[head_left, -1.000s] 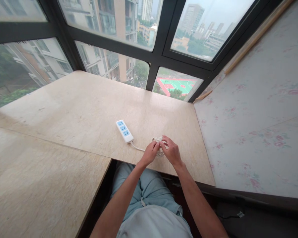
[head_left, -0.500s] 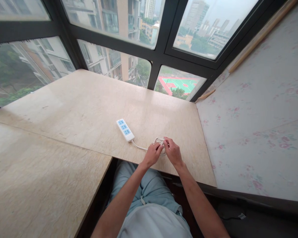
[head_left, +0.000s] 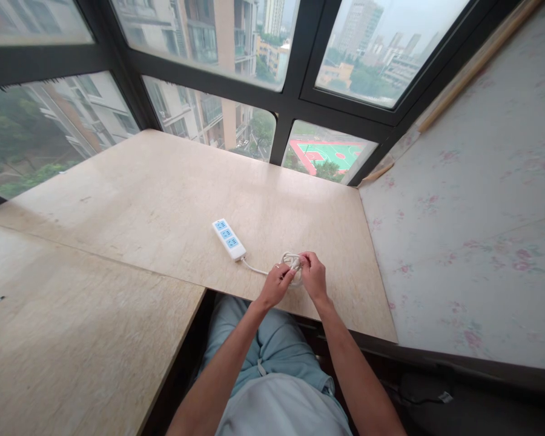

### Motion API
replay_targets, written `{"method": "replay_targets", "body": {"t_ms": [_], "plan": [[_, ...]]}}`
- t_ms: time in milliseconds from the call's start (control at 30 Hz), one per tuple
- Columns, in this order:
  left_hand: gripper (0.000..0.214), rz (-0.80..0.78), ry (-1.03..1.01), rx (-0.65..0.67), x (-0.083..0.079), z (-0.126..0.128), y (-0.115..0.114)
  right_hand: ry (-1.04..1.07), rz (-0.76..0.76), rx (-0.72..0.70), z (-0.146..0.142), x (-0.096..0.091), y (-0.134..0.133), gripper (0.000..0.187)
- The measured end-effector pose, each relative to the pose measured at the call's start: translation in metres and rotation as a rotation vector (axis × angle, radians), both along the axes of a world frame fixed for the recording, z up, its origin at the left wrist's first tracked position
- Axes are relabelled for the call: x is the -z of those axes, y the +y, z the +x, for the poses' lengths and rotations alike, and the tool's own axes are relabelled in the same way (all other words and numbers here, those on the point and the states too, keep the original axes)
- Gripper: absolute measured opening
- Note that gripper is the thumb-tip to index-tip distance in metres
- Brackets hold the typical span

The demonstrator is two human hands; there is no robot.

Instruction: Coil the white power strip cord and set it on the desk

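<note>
Head view: one white power strip [head_left: 229, 240] with three blue outlet panels lies on the pale sill [head_left: 177, 188]; its one cord [head_left: 255, 269] runs to loops that the left hand [head_left: 275, 287] and right hand [head_left: 314, 280] pinch, fingertips nearly together, partly covering them; one floral wall [head_left: 472, 242] at right

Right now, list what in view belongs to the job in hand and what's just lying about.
Job in hand:
white cord, partly coiled
power strip, joined to the cord

Lying about:
small dark bit, far left
pale tag, lower right
</note>
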State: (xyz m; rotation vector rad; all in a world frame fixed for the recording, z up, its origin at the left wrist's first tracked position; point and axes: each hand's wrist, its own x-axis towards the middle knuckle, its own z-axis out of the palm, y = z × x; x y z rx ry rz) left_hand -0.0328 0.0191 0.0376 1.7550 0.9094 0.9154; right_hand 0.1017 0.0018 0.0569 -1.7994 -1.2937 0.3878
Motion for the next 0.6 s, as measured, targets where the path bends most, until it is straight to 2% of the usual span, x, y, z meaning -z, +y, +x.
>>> {"method": "replay_targets", "body": {"t_ms": [167,400,600], "plan": [[0.034,-0.04,-0.034,0.047,0.0,-0.006,0.002,0.099,-0.025,0.025,0.004,0.003,0.008,0.02],[0.036,-0.129,-0.102,0.067,0.002,-0.01,0.004,0.184,-0.032,-0.023,0.01,0.011,0.017,0.017],[0.035,-0.276,-0.206,0.061,0.004,-0.013,0.005,0.317,-0.038,-0.002,0.011,0.021,0.025,0.02]]}}
